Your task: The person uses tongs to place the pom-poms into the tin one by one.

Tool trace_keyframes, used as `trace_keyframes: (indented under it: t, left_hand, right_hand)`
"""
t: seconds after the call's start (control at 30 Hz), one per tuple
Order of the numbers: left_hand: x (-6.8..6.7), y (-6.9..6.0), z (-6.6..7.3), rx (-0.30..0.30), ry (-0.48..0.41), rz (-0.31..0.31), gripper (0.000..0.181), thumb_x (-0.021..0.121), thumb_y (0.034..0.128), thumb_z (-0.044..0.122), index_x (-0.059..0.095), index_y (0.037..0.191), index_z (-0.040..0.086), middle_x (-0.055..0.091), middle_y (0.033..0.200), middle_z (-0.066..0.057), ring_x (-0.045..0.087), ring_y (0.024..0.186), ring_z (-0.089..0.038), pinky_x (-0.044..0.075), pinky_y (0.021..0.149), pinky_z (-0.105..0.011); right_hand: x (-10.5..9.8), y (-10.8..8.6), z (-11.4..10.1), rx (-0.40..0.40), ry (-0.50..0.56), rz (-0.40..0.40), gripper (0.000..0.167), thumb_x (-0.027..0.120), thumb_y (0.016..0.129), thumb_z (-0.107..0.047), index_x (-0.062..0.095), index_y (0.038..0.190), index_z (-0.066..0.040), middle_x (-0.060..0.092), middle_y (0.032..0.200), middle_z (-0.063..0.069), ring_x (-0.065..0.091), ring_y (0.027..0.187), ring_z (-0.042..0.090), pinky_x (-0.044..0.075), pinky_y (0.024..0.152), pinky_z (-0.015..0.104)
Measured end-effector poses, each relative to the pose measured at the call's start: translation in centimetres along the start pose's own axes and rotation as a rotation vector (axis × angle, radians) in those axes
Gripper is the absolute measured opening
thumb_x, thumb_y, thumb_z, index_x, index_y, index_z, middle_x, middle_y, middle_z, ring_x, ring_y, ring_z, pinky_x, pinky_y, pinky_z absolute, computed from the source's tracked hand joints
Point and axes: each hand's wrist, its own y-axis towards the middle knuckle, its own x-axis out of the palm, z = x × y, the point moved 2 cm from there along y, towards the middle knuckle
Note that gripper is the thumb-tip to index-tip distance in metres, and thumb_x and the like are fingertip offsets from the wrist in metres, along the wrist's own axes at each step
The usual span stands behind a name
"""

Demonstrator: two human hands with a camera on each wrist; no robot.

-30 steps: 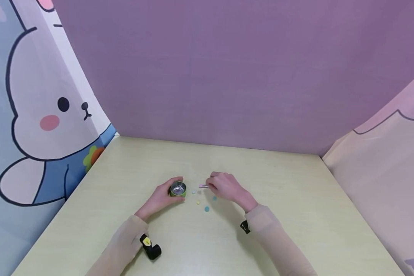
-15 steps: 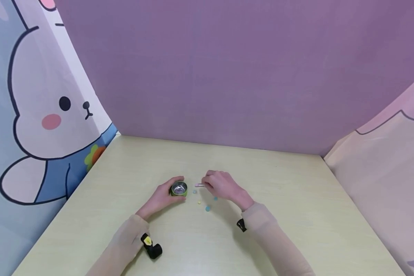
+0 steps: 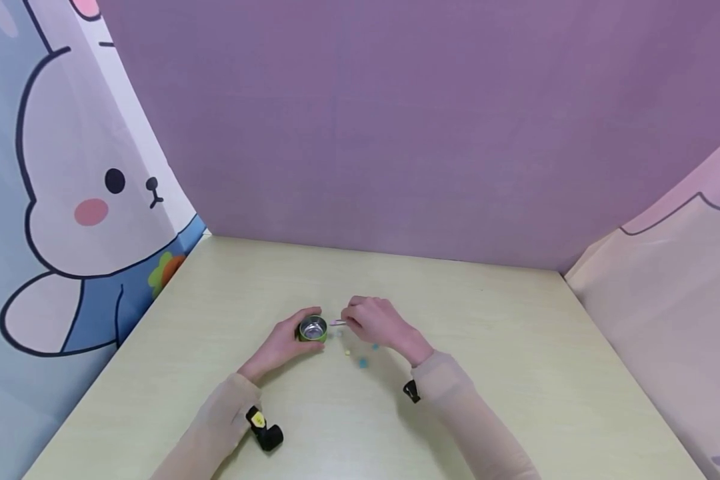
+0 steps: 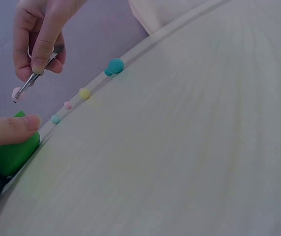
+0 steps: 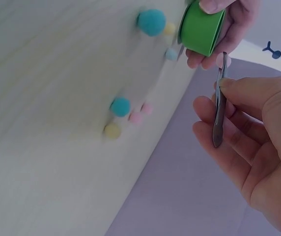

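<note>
Gripping green cup (image 5: 202,27) in left hand (image 3: 282,343), thumb-and-fingers hold, upright on table (image 3: 534,360) with shiny metal inside facing up. Pinching silver tweezers (image 5: 220,110) in right hand (image 3: 375,323), with pink pom-pom (image 5: 228,62) between tips, just off cup rim at about 3 o'clock in head view. Can also see big blue pom-pom (image 3: 363,363) and small yellow pom-pom (image 3: 348,353) loose on table, out toward 4 o'clock from cup.
</note>
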Motion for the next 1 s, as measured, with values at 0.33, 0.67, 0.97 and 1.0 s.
trace_keyframes:
  t: [0.33,0.67,0.97,1.0]
  left_hand:
    - [-0.1,-0.1,0.1,0.003,0.014,0.001,0.077,0.083,0.0806,0.025,0.046,0.146,0.009,0.055,0.145,-0.017,0.054,0.132,-0.037,0.043,0.111,-0.056]
    - [-0.1,-0.1,0.3,-0.014,-0.013,-0.013,0.078,0.083,0.0804,0.024,0.045,0.147,0.009,0.054,0.146,-0.018,0.053,0.132,-0.038,0.041,0.112,-0.058]
    - [-0.2,-0.1,0.4,-0.014,-0.005,-0.011,0.078,0.082,0.0808,0.025,0.044,0.147,0.009,0.054,0.145,-0.017,0.053,0.132,-0.038,0.042,0.111,-0.058]
    - [-0.2,-0.2,0.4,-0.013,-0.004,-0.011,0.079,0.082,0.0809,0.025,0.044,0.148,0.009,0.054,0.145,-0.017,0.053,0.132,-0.038,0.042,0.111,-0.057]
  right_hand:
    - [0.2,0.7,-0.7,-0.010,0.018,-0.020,0.014,0.063,0.096,-0.013,0.076,0.093,-0.014,0.071,0.088,0.000,0.062,0.067,0.010,0.046,0.053,0.018]
    - [0.7,1.3,-1.3,-0.022,0.035,-0.051,0.014,0.062,0.097,-0.013,0.076,0.096,-0.014,0.072,0.091,0.000,0.064,0.072,0.009,0.049,0.058,0.016]
    - [0.7,1.6,-1.6,-0.035,0.043,-0.055,0.014,0.062,0.096,-0.011,0.076,0.094,-0.013,0.072,0.091,0.000,0.064,0.072,0.010,0.049,0.058,0.017]
    - [0.7,1.7,-1.7,-0.038,0.044,-0.053,0.014,0.062,0.096,-0.011,0.076,0.094,-0.013,0.072,0.091,0.000,0.063,0.071,0.009,0.048,0.058,0.016]
